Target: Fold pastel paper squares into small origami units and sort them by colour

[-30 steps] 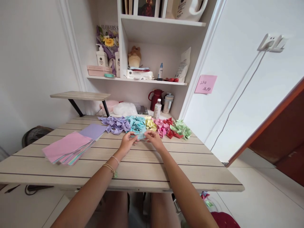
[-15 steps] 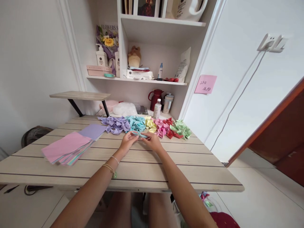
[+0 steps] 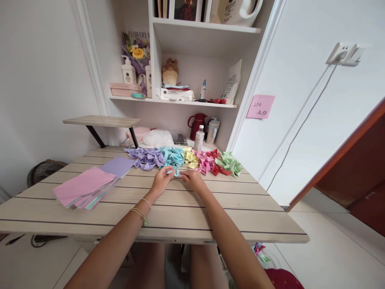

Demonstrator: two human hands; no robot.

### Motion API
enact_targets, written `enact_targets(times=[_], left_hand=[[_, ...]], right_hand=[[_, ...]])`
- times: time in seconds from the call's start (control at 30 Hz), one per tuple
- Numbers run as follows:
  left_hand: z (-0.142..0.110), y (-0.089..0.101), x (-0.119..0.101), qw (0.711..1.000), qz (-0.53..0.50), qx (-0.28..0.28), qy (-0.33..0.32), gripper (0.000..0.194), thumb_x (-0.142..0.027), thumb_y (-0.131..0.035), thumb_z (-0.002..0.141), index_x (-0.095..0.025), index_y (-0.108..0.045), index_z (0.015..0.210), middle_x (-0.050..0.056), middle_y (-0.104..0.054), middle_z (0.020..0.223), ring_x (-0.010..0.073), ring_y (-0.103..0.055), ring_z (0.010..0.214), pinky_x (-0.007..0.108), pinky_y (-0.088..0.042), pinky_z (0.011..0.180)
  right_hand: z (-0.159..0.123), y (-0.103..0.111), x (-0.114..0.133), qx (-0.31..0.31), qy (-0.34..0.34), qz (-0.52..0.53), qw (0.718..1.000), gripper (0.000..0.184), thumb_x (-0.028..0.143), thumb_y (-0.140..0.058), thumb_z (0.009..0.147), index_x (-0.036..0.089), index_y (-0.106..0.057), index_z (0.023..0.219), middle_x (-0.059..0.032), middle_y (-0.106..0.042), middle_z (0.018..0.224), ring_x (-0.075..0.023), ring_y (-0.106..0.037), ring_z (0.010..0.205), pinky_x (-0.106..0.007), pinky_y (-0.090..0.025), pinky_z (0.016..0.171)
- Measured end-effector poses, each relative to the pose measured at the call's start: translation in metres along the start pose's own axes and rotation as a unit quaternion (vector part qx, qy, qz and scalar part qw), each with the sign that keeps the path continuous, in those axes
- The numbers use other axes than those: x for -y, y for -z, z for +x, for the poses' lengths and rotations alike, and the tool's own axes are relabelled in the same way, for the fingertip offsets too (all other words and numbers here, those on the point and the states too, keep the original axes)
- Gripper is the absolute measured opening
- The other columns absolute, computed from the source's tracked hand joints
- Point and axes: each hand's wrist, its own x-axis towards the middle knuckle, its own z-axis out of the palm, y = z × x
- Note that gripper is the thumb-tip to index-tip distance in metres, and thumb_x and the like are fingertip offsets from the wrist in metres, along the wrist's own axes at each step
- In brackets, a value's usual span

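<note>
The blue heap [image 3: 172, 155] of folded paper shapes sits toward the back of the desk [image 3: 180, 216], and just in front of it, on the person's side, is a single small blue piece [image 3: 176, 172], partly folded. The left hand [image 3: 163, 179] has its thumb and fingers pinched on the left part of that piece. The right hand [image 3: 193, 179] is close by with its fingertips drawn together at the piece's right edge; whether they grip it or only meet it, I cannot tell. Bracelets [image 3: 138, 211] circle the left wrist. Touching the blue heap on its left is a purple heap [image 3: 147, 157]; on its right come a yellow heap [image 3: 190, 154], then a pink heap [image 3: 206, 162], red pieces [image 3: 224, 170] and, farthest from it, a green heap [image 3: 231, 161]. Well to the left of the blue heap and nearer the person lies a fanned stack of coloured sheets [image 3: 86, 184], pink on top, with purple paper [image 3: 118, 166] at its far corner. Behind the blue heap are a white plastic bag [image 3: 158, 137] and, off to its right, a clear bottle [image 3: 199, 137], a dark red jug [image 3: 197, 125] and a pale tumbler [image 3: 213, 130].
</note>
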Motion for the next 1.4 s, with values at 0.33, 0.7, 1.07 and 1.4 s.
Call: enact_targets(times=[0.33,0.7,1.07,1.4], left_hand=[[0.0002,-0.0002,0.0035,1.0,-0.005,-0.011,0.001,0.036,-0.035,-0.071,0.062,-0.014,-0.062,0.091,0.008,-0.066,0.092,0.0181,-0.063,0.081,0.032,-0.053,0.072],[0.0022,0.0007,0.0013,1.0,0.02,-0.023,0.002,0.036,-0.039,-0.069,0.064,-0.013,-0.062,0.087,0.006,-0.067,0.084,0.0133,-0.063,0.064,0.029,-0.053,0.067],[0.0051,0.0046,0.0066,0.998,0.0,-0.057,0.002,0.037,-0.04,-0.07,0.062,-0.013,-0.061,0.086,0.005,-0.067,0.075,0.0152,-0.064,0.064,0.03,-0.053,0.065],[0.0059,0.0052,0.0065,0.998,0.0,-0.063,0.001,0.034,-0.039,-0.069,0.063,-0.014,-0.061,0.085,0.004,-0.066,0.073,0.0145,-0.063,0.06,0.03,-0.053,0.064]], right_hand=[[-0.0005,0.0013,0.0045,0.047,0.009,-0.047,0.998,0.028,0.022,-0.041,0.09,0.015,-0.064,0.075,-0.0025,-0.062,0.064,-0.0122,-0.051,0.058,-0.022,-0.034,0.06],[-0.0004,-0.0008,0.0032,0.047,-0.026,0.007,0.999,0.026,0.021,-0.04,0.09,0.015,-0.063,0.08,-0.0021,-0.063,0.063,-0.0121,-0.053,0.059,-0.021,-0.036,0.061],[-0.0024,-0.0014,0.0069,0.071,-0.054,0.074,0.993,0.027,0.022,-0.041,0.088,0.015,-0.066,0.097,-0.0044,-0.068,0.075,-0.015,-0.062,0.065,-0.025,-0.044,0.068],[-0.0016,-0.0049,0.0023,0.083,-0.078,0.13,0.985,0.026,0.023,-0.042,0.086,0.016,-0.066,0.092,-0.0035,-0.068,0.076,-0.0157,-0.064,0.066,-0.024,-0.046,0.064]])
